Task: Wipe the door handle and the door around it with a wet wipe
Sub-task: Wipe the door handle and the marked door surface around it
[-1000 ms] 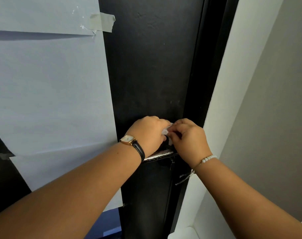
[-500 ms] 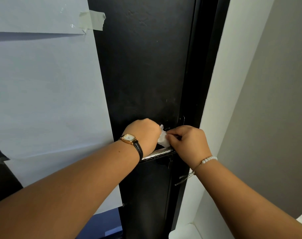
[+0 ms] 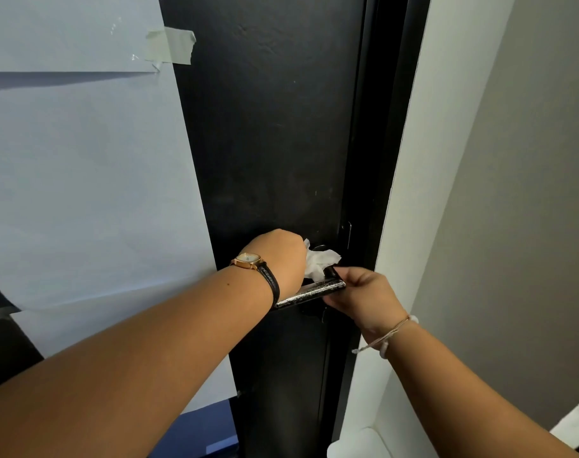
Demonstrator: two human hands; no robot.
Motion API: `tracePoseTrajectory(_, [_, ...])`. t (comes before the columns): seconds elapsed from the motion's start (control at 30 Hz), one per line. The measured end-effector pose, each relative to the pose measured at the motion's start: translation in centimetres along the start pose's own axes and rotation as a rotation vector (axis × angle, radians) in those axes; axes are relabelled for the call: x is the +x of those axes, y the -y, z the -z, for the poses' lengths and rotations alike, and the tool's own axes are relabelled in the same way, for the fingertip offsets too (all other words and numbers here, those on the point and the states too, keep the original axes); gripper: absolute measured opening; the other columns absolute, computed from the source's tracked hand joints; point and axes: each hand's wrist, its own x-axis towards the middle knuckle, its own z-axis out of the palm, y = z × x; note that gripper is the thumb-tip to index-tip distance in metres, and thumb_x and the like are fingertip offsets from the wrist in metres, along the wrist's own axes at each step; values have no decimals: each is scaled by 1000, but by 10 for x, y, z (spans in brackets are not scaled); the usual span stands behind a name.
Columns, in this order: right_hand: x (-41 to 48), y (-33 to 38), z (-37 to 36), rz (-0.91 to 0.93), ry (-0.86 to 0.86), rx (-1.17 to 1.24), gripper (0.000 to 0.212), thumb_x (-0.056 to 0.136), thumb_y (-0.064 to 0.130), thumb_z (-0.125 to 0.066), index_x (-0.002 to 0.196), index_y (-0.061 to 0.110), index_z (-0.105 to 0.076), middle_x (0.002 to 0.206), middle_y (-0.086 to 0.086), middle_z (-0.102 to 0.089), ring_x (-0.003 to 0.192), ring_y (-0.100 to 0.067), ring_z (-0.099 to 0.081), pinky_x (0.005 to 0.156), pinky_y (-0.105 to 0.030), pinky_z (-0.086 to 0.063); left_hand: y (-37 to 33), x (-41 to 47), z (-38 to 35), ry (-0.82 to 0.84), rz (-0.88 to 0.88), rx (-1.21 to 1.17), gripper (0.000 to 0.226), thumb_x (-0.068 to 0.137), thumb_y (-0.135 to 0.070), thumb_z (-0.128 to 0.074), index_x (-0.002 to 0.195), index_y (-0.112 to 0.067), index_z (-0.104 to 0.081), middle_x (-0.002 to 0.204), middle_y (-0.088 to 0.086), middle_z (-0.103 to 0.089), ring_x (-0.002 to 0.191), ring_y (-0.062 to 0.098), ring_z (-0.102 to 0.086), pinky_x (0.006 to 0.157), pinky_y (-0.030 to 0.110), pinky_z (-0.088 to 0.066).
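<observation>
Left hand (image 3: 281, 259): fingers closed on a crumpled white wet wipe (image 3: 319, 262), pressed at the base of the door handle (image 3: 309, 292). Right hand (image 3: 364, 297): has let go of the wipe and dropped to cup the lever's end, steadying it; wiping can proceed one-handed. Handle: glossy metal bar, mottled. Door (image 3: 268, 143): matt black, faintly scuffed. Adjacent: pale paper sheet (image 3: 83, 176), taped.
</observation>
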Motion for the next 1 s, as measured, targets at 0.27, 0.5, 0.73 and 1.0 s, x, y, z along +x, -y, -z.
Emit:
tracePoseTrajectory(0.27, [1,-7,-17,125,-87,-222,14,66,-4,-75,60,6,-66,63,-14,-60,62,-20,-54,62,-35,-50,-7,2,-2,158,3,23,33,92,-11,-45,122,-11,-59,123,9,-61,112,26,-57,93,33,-45])
tracePoseTrajectory(0.5, [9,-11,-18,124,-136,-233,16,72,-2,-71,68,13,-70,69,-10,-66,71,-24,-64,69,-37,-58,-2,-4,-8,127,-11,-84,32,94,-15,-43,121,-10,-61,125,10,-62,116,26,-57,99,34,-45])
tracePoseTrajectory(0.73, [15,-4,-12,124,-292,-295,24,77,-6,-62,67,15,-55,63,2,-55,58,-7,-54,43,-10,-46,2,-13,-10,-175,120,-216,31,89,-2,-46,112,-12,-65,110,9,-66,95,23,-63,85,36,-55])
tracePoseTrajectory(1.0, [11,-20,-29,75,-538,158,21,80,3,-65,75,23,-61,78,-3,-63,71,-16,-59,69,-29,-52,-7,-21,-26,-264,136,-417,37,85,2,-46,117,-8,-61,116,10,-64,105,25,-61,91,41,-53])
